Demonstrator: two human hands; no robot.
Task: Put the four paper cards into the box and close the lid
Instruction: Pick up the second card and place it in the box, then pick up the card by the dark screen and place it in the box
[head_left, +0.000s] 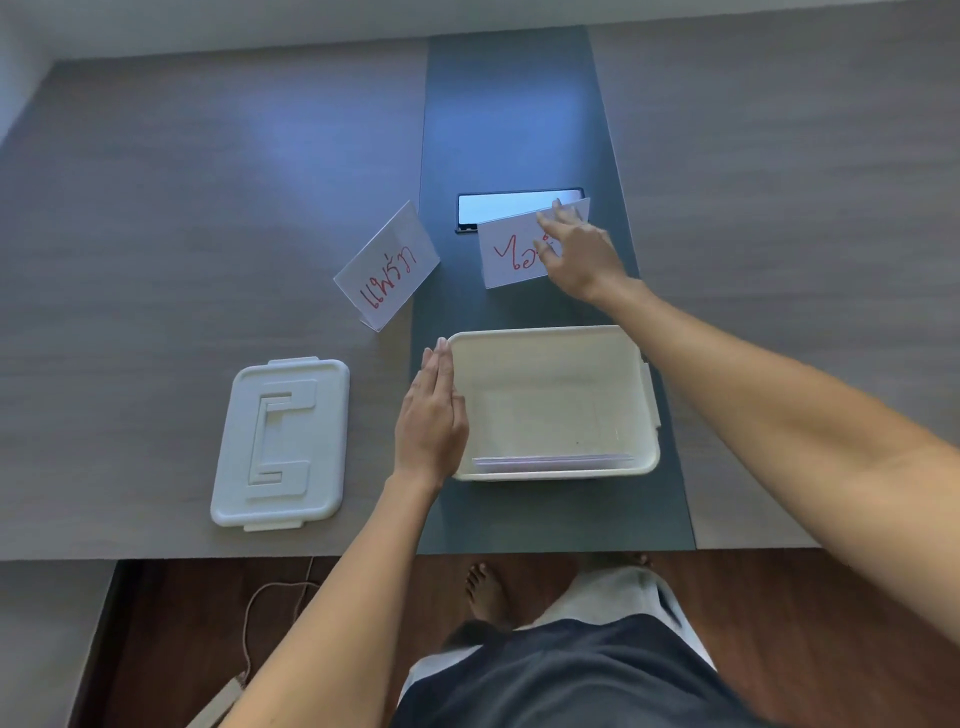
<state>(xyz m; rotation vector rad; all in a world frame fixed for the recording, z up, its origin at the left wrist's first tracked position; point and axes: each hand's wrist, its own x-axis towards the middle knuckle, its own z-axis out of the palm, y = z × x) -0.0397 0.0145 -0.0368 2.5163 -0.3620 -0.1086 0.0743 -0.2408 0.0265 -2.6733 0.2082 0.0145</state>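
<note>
A cream plastic box stands open on the dark centre strip of the table, with flat white cards lying against its near wall. My left hand rests flat with fingers together against the box's left wall. Beyond the box, my right hand reaches over a folded white card with red writing and its fingers pinch the card's right part. A second folded card with red writing stands further left. The white lid lies flat to the left of the box.
A dark rectangular cable slot sits in the centre strip just behind the right card. The table's near edge runs below the box. On the floor below lie a power strip with a cable, and my bare foot.
</note>
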